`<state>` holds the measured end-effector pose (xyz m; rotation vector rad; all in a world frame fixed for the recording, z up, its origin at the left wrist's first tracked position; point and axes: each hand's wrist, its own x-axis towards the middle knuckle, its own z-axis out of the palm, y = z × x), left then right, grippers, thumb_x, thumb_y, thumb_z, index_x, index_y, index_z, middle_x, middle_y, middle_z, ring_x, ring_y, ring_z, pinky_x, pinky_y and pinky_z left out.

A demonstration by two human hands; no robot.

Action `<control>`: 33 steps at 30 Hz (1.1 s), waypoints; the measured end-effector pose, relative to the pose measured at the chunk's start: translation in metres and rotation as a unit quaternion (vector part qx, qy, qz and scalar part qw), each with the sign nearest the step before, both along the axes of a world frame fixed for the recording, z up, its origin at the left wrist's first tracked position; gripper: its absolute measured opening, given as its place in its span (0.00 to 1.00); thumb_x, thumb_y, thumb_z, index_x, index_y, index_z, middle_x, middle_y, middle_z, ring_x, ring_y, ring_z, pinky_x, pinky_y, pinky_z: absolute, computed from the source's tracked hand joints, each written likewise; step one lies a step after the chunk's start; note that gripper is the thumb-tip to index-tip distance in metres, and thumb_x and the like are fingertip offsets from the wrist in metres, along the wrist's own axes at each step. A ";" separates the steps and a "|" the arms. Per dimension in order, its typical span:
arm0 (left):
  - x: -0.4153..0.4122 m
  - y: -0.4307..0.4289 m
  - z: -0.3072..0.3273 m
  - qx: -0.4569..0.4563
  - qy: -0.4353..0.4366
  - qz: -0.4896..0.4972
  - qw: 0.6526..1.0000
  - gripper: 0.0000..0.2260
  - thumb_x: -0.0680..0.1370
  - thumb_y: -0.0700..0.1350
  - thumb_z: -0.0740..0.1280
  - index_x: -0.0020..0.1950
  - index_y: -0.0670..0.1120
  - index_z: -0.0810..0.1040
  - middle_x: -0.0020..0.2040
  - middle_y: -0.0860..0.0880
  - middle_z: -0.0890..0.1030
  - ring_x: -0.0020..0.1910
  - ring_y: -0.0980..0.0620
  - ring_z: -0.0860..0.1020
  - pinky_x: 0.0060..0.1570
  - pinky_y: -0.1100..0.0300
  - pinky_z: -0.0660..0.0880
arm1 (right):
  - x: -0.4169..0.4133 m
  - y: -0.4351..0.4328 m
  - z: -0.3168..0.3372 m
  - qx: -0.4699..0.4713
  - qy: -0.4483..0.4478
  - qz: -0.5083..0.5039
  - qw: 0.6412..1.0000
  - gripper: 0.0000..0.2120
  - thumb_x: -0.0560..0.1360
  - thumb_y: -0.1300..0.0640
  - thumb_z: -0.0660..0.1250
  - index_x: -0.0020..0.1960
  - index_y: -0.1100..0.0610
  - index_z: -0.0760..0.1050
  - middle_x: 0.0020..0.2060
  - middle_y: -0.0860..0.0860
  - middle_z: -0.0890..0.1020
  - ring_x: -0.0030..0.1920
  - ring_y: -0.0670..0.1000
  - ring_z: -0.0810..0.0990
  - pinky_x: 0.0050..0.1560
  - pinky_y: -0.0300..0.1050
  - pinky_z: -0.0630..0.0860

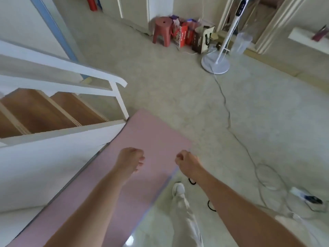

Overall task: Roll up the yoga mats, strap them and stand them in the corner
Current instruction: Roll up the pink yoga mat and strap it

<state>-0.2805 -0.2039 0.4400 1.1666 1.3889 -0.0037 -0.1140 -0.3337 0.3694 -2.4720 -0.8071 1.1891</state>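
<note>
Pink yoga mat (142, 139) lies flat and unrolled on the floor (178, 104) beside the left stairs (53, 111), black straps (192, 181) loose at its right, left hand (130, 158) and right hand (187, 160) curled empty above: nothing seems done yet.

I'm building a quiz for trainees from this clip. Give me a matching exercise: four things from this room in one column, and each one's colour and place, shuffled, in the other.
Things:
1. yoga mat
2. stool
3. fan stand
4. strap loops

Descriptions:
A. dark red, beside the shopping bags
B. black, on the floor near the shoe
C. pink, lying flat beside the stairs
D. white, with a round base and a cord trailing from it

Pairs: 1-C; 2-A; 3-D; 4-B
</note>
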 end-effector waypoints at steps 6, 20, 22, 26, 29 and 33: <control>0.160 0.094 -0.153 0.072 0.101 -0.112 0.986 0.17 0.67 0.51 0.62 0.44 0.39 0.79 0.43 0.41 0.83 0.43 0.42 0.81 0.42 0.52 0.73 | 0.142 0.064 -0.167 -0.053 0.064 -0.011 0.996 0.15 0.81 0.50 0.62 0.66 0.52 0.72 0.61 0.51 0.78 0.57 0.54 0.78 0.59 0.52 0.76; 0.358 0.190 -0.570 0.175 0.171 -0.337 0.909 0.16 0.81 0.46 0.62 0.68 0.46 0.75 0.66 0.49 0.79 0.66 0.47 0.75 0.58 0.59 0.69 | 0.312 0.189 -0.595 -0.129 -0.028 0.137 0.982 0.43 0.74 0.41 0.71 0.78 0.54 0.52 0.75 0.52 0.61 0.75 0.57 0.61 0.68 0.54 0.63; 0.363 0.191 -0.599 0.171 0.176 -0.343 0.907 0.16 0.81 0.45 0.62 0.68 0.46 0.75 0.66 0.49 0.78 0.66 0.48 0.75 0.56 0.61 0.68 | 0.318 0.196 -0.626 -0.146 -0.028 0.141 0.979 0.42 0.72 0.41 0.73 0.77 0.54 0.56 0.71 0.53 0.66 0.72 0.58 0.65 0.66 0.54 0.65; 0.356 0.198 -0.627 0.180 0.190 -0.357 0.897 0.15 0.81 0.46 0.61 0.68 0.47 0.75 0.67 0.50 0.78 0.66 0.48 0.75 0.59 0.58 0.69 | 0.318 0.198 -0.657 -0.136 -0.044 0.110 0.984 0.34 0.67 0.46 0.78 0.66 0.55 0.69 0.61 0.52 0.71 0.64 0.56 0.70 0.60 0.50 0.68; 0.345 0.200 -0.627 0.190 0.214 -0.365 0.886 0.17 0.81 0.46 0.61 0.70 0.48 0.74 0.68 0.49 0.76 0.67 0.47 0.74 0.60 0.57 0.70 | 0.313 0.201 -0.651 -0.124 -0.093 0.105 0.982 0.29 0.68 0.51 0.78 0.63 0.56 0.69 0.59 0.52 0.73 0.62 0.56 0.71 0.59 0.49 0.67; 0.336 0.199 -0.590 0.254 0.230 -0.456 0.822 0.23 0.79 0.44 0.65 0.75 0.50 0.67 0.72 0.47 0.68 0.71 0.45 0.66 0.65 0.52 0.67 | 0.290 0.189 -0.604 -0.068 -0.169 0.136 0.974 0.23 0.70 0.58 0.73 0.61 0.55 0.68 0.57 0.51 0.74 0.59 0.55 0.72 0.54 0.49 0.65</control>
